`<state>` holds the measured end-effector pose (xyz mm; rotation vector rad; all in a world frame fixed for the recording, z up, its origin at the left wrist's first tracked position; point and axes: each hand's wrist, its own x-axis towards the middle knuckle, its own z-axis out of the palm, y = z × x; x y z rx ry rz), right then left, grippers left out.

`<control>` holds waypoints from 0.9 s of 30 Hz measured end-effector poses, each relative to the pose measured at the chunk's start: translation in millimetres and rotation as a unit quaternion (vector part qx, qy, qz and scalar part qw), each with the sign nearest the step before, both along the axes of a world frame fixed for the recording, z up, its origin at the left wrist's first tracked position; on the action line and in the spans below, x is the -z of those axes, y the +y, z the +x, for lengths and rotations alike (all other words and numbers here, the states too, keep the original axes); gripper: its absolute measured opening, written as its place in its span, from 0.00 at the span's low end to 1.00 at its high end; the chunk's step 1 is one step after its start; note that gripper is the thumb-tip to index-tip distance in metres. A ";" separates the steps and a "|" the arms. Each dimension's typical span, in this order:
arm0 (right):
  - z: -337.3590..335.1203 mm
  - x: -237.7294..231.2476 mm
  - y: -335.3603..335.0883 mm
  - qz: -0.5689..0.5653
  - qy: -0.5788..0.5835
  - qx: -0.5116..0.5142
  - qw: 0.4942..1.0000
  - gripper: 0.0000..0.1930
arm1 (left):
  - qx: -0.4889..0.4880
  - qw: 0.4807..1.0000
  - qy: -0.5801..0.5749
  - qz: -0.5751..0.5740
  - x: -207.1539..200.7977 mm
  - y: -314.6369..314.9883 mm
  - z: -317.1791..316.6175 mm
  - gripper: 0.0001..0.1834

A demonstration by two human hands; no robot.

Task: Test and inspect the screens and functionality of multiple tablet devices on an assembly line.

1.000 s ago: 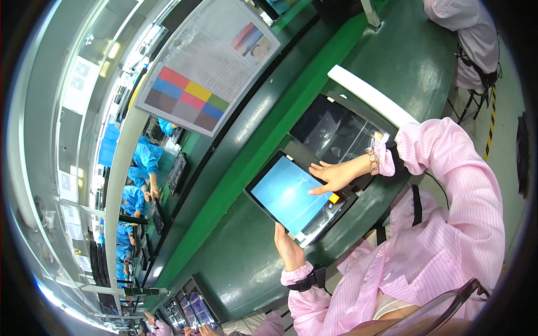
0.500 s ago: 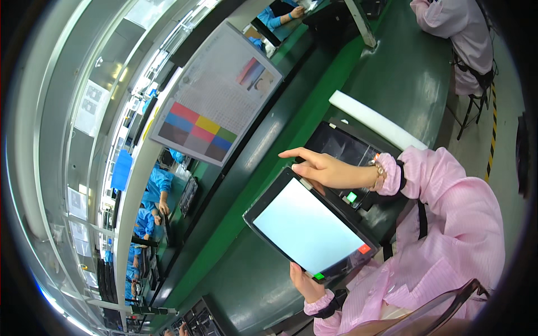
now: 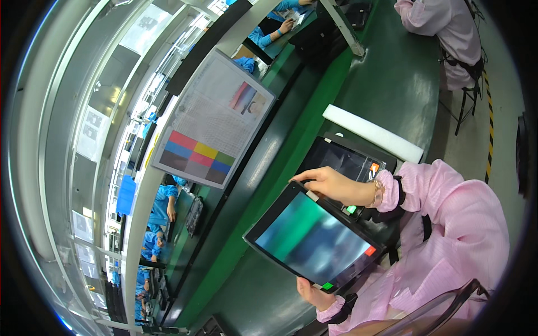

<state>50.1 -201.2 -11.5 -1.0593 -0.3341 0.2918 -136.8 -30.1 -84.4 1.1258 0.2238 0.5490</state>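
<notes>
You have the tablet-like screen (image 3: 311, 238) over the near side of the green surface (image 3: 386, 84), slanting toward your body, its lit face toward you and showing blurred bands of green, pale blue and dark grey. Your left hand (image 3: 315, 292) is clamped on its lower edge, thumb to the front, just beside a green tag (image 3: 327, 286). Your right hand (image 3: 336, 187) lies along the opposite edge near the upper corner, fingers curved and in contact; the frame hides their far side, so whether they are closed on the edge cannot be told. A red tag (image 3: 370, 251) sits at the right end of the face. As to progress, the work is judged to be under way: the screen is powered and in hand, but not yet released or set aside. No finger is seen on the middle of the display. Beyond your right hand, a second dark panel (image 3: 336, 157), bearing an orange tag (image 3: 374, 167), lies on the surface, unhandled, with a white foam bar (image 3: 372, 131) just past it. Any finding on the screen's condition cannot be established from this view, nor whether its underside touches the surface.
</notes>
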 end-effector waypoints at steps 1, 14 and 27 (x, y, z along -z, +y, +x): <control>3.0 2.7 -0.7 0.018 0.067 -0.037 0.997 0.17 | -0.002 1.000 -0.001 0.006 1.6 2.6 -0.7 0.21; 3.9 -7.3 -8.4 0.132 0.008 -0.082 0.988 0.17 | -0.002 1.000 -0.023 -0.001 -4.2 23.0 16.5 0.20; -21.2 -62.8 -8.3 -0.223 -0.399 -0.017 0.889 0.35 | -0.064 0.998 0.017 -0.011 4.4 20.7 6.6 0.21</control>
